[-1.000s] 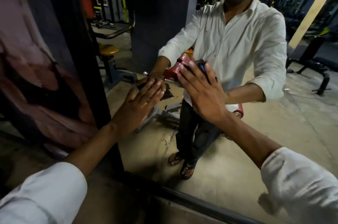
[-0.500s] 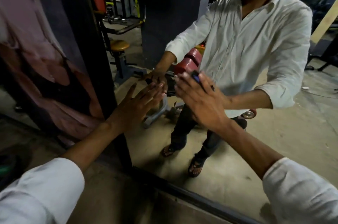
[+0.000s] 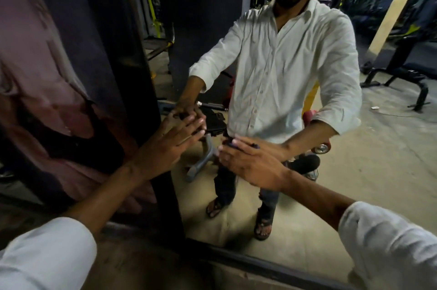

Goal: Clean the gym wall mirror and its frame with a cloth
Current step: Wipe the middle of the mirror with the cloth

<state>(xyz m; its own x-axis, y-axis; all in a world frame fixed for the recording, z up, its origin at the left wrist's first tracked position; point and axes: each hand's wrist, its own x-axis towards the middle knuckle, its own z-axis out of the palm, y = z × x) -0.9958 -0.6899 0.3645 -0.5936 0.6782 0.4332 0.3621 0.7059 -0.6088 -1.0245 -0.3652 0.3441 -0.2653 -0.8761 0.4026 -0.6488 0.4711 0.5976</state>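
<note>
Head view. The mirror (image 3: 354, 171) fills the right and centre. Its dark frame (image 3: 248, 259) runs along the bottom edge and up the left side.

Left hand (image 3: 165, 147): released, fingers straight and together, laid flat against the glass just inside the mirror's left edge. The fingertips meet their own reflection. It holds nothing.

Right hand (image 3: 250, 164): fingers straight and slightly spread, pressing a dark cloth (image 3: 230, 144) flat onto the glass, low and near the mirror's middle. Only a small bluish-dark bit of cloth shows past the fingertips; the rest is hidden under the palm. The two hands are near each other but apart. White sleeves cover both forearms at the lower corners.

The glass reflects a person in a white shirt (image 3: 272, 65), dark trousers and sandals, and a black gym bench (image 3: 402, 74) toward the right edge. Left of the frame hangs a blurred pinkish wall picture (image 3: 35, 76).
</note>
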